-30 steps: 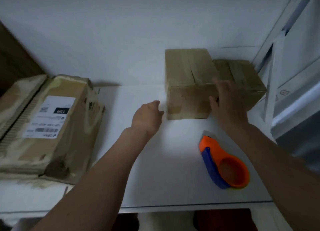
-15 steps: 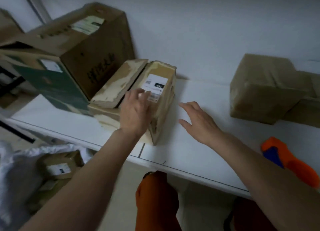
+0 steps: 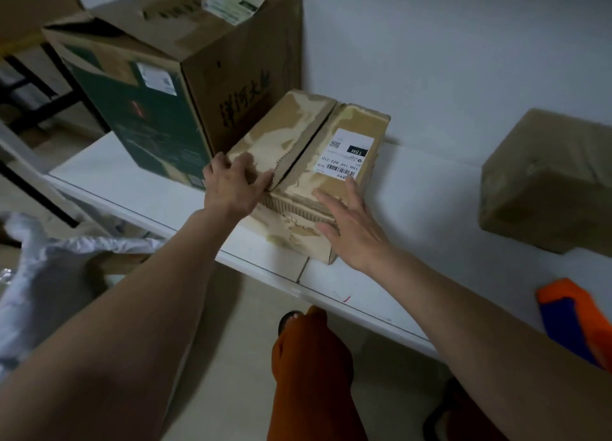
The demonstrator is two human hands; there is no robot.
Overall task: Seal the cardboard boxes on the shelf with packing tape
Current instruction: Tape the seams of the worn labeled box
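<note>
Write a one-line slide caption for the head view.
Left hand grips the labelled box's flap; right hand lies flat on it; tape dispenser waits.

A white shelf [image 3: 414, 209] runs from the left of the frame to the lower right, its front edge slanting downward. At upper left a tall cardboard box [image 3: 185, 76] with a green printed side stands on it. Just beside that, at centre, lies a flat torn box [image 3: 311, 175] bearing a white label. At far right sits a plain brown box [image 3: 546, 182], and at lower right an orange-and-blue tape dispenser [image 3: 576, 321].
</note>
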